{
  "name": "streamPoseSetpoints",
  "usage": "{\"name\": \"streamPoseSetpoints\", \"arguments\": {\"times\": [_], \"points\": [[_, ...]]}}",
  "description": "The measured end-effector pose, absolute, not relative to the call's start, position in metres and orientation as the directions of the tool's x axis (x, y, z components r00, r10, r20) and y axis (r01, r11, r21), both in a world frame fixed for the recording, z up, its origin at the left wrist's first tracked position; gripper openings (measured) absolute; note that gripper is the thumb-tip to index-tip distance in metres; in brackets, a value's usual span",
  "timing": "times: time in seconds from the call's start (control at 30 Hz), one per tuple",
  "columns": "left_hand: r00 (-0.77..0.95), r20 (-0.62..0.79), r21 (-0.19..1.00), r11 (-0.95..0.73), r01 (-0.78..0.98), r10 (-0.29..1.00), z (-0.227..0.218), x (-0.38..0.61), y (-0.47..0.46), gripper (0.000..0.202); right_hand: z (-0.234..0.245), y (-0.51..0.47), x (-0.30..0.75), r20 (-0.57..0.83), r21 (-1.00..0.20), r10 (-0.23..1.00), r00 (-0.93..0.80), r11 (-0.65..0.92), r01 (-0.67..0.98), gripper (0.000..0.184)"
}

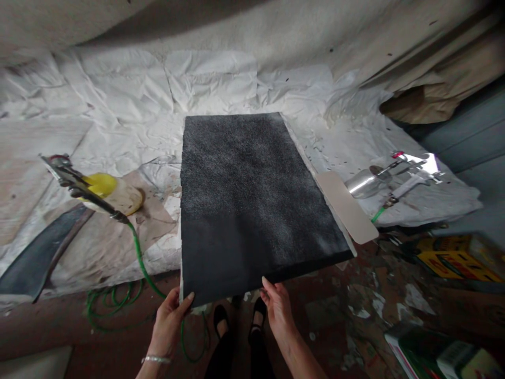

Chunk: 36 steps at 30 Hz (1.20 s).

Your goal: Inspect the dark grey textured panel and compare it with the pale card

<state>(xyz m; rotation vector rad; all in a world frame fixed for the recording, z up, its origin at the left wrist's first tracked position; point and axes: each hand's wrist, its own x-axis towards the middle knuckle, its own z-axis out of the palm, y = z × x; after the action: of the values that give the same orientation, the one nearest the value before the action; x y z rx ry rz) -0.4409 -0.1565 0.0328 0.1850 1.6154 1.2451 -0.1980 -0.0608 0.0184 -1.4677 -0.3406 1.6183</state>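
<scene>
A large black sheet [252, 200], speckled pale grey over its far part and plain black near its front left, lies over the covered work surface, its front edge overhanging. My left hand [169, 318] pinches the near left corner, thumb on top. At the front edge, right of the middle, my right hand [278, 302] has its thumb at the rim and its fingers curled below, partly hidden. Under the sheet's right side sticks out a pale rounded board [347, 208]. Thin white strips show along the sheet's sides.
A spray gun [67, 176] with a green hose [138, 252] rests by a yellow-topped container [103, 185] at left. Another spray gun [414, 167] with a metal cup lies at right. Crumpled white paper [213, 79] lines the back. Boxes [457, 258] and scraps litter the floor.
</scene>
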Motion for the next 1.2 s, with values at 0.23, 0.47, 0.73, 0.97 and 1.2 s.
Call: {"name": "streamPoseSetpoints", "arguments": {"times": [0.23, 0.47, 0.73, 0.97, 1.2], "points": [[-0.418, -0.649, 0.75, 0.441, -0.493, 0.635, 0.024, -0.442, -0.158, 0.059, 0.012, -0.062, -0.198, -0.643, -0.721, 0.758, 0.108, -0.552, -0.419, 0.055], [-0.412, -0.683, 0.716, 0.44, -0.542, 0.604, 0.04, -0.441, -0.152, 0.059, 0.007, -0.062, -0.197, -0.638, -0.719, 0.762, 0.112, -0.537, -0.442, 0.051], [-0.364, -0.694, 0.697, 0.453, -0.556, 0.621, 0.043, -0.445, -0.15, 0.053, 0.011, -0.062, -0.197, -0.639, -0.705, 0.764, 0.092, -0.533, -0.468, 0.049], [-0.344, -0.708, 0.683, 0.477, -0.553, 0.617, 0.038, -0.445, -0.154, 0.054, 0.013, -0.066, -0.188, -0.644, -0.683, 0.763, 0.058, -0.539, -0.494, 0.047], [-0.336, -0.683, 0.691, 0.424, -0.585, 0.649, 0.039, -0.447, -0.16, 0.052, 0.011, -0.071, -0.185, -0.637, -0.688, 0.771, 0.002, -0.567, -0.452, 0.047]]}}
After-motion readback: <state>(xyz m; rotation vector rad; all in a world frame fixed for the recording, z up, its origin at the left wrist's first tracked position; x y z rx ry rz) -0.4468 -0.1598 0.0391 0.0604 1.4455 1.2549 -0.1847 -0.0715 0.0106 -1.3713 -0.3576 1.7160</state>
